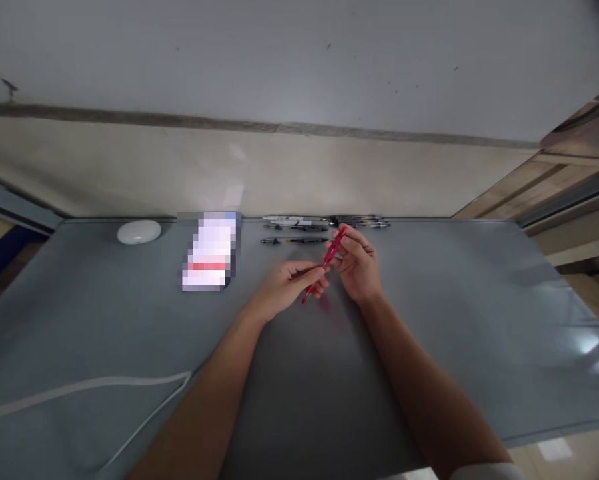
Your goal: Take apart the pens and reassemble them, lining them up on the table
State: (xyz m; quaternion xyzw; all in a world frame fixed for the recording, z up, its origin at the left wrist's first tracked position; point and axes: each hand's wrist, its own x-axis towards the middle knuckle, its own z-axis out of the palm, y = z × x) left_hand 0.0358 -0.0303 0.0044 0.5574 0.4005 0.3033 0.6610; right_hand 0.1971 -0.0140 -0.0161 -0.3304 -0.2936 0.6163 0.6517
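Two bare hands, one red pen (335,245) between them, held clear of the tabletop (454,313); a faint reddish reflection shows below it. Pen slants, far end leaning to the person's right, near end pointing back and left.

Left hand (284,287): narrow grip, thumb laid over the lower barrel, fingers curled beneath. Right hand (361,265): thumb and fingers closed round the upper part. Two holds spaced along the barrel probably keep it steady and let one end be worked against the other; whether any part is being turned or pressed cannot be told. Forearms come in from either side, so the pen sits centrally, likely for easy viewing.

Beyond the hands, near the wall (329,177): a light-coloured group of pens (294,221), a dark cluster (363,221) to its right, and a single black pen (294,240) lying nearer. All lie roughly parallel to the back edge, seemingly for order and reach.

Left side: blurred phone-like device (209,250), slightly askew; white rounded object (138,232) further left; pale cable (104,382) near the left forearm.
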